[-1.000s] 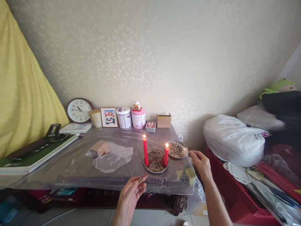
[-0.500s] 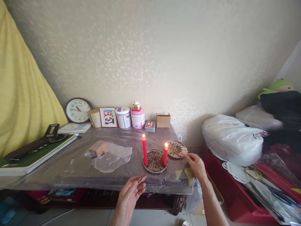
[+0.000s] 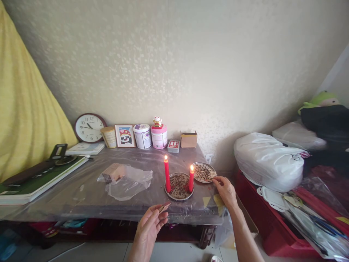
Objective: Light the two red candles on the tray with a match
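Observation:
My left hand [image 3: 149, 227] grips a small matchbox [image 3: 164, 207] between thumb and fingers, just in front of the table edge. My right hand [image 3: 225, 190] is closed in a pinch at the near right rim of a round metal plate [image 3: 200, 166]; a bunch of thin wooden matchsticks [image 3: 211, 175] lies there, and the fingertips are at their ends. Left of that, a second round plate [image 3: 178, 198] with a dark, speckled surface bears two lit red candles: a taller left candle [image 3: 167, 178] and a shorter right candle [image 3: 191, 181]. Both stand upright.
A clear plastic bag [image 3: 131, 183] and a small cardboard box [image 3: 116, 171] lie left on the table. Along the wall stand a clock [image 3: 91, 128], a picture frame [image 3: 125, 136], canisters [image 3: 142, 136] and an open carton [image 3: 188, 139]. A red bin [image 3: 275, 229] stands right.
The view has shifted very slightly. Both hands keep nearly the same place, and the candles still burn.

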`<state>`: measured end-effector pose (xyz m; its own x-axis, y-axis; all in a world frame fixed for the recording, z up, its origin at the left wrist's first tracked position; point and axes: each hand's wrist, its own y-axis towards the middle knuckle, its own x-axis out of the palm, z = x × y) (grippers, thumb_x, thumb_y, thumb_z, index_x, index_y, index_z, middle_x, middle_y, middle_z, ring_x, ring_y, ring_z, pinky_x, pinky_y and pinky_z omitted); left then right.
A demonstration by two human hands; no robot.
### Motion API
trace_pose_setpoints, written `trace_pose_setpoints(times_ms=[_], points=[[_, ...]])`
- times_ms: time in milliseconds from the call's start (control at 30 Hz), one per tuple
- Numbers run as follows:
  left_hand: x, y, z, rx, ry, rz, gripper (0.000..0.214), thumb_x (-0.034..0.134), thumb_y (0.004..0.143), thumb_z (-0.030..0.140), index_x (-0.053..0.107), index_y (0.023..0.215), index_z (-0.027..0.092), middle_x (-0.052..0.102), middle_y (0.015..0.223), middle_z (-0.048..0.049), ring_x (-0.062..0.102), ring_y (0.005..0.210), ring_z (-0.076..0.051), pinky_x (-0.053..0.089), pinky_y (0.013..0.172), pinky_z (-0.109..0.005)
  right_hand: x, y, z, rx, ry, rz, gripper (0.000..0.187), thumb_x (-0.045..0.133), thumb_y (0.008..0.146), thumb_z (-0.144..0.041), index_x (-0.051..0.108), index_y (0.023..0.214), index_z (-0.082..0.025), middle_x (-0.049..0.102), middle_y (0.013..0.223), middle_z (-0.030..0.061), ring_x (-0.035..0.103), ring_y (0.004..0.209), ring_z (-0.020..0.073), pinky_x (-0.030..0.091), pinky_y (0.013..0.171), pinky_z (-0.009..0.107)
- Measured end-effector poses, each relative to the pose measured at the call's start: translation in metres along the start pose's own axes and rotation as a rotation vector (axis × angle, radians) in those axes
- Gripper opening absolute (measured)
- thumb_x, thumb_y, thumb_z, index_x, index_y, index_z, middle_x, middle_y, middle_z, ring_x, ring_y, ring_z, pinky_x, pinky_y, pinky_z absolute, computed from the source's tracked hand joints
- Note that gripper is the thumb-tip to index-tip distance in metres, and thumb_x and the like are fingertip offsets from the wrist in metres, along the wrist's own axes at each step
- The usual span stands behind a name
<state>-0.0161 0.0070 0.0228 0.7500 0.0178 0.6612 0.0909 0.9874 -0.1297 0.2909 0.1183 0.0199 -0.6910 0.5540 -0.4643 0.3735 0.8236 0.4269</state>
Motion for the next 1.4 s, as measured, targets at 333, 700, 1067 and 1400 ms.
trace_pose_setpoints(times_ms=[333,700,1067,1400], points=[[-0.003,0.000,0.000,0.001,0.033,-0.008,0.025,0.065,0.078,0.035,0.067,0.095,0.018,0.067,0.112,-0.0111,0.060,0.092,-0.020,0.044,0.088,-0.035,-0.022,-0.008,-0.032,0.116,0.248,-0.102,0.040,0.053,0.077,-0.054,0.066,0.080,-0.016,0.062,0.066,0.0017,0.053,0.058,0.0159,0.043,0.057,0.027],[-0.011,-0.001,-0.015,0.108,0.406,-0.143,0.035,0.069,0.071,0.044,0.064,0.093,0.017,0.071,0.094,-0.0095,0.062,0.089,-0.024,0.046,0.081,-0.036,-0.002,-0.104,-0.113,-0.117,0.293,-0.725,0.031,0.046,0.091,-0.046,0.063,0.085,-0.020,0.059,0.074,-0.0011,0.056,0.069,0.0136,0.045,0.065,0.023],[-0.008,-0.007,-0.016,0.177,0.586,-0.258,0.027,0.066,0.076,0.037,0.060,0.095,0.020,0.065,0.099,-0.0082,0.060,0.095,-0.024,0.049,0.080,-0.033,0.018,-0.139,-0.108,-0.275,0.347,-0.723,0.023,0.055,0.089,-0.040,0.061,0.102,-0.023,0.059,0.101,0.0032,0.057,0.089,0.0157,0.045,0.077,0.025],[-0.006,-0.012,-0.014,0.181,0.566,-0.245,0.027,0.065,0.076,0.038,0.059,0.095,0.020,0.064,0.102,-0.0092,0.060,0.098,-0.027,0.050,0.080,-0.035,0.019,-0.137,-0.104,-0.207,0.359,-0.797,0.023,0.060,0.084,-0.040,0.061,0.096,-0.021,0.057,0.097,0.0023,0.055,0.074,0.0129,0.045,0.066,0.024]])
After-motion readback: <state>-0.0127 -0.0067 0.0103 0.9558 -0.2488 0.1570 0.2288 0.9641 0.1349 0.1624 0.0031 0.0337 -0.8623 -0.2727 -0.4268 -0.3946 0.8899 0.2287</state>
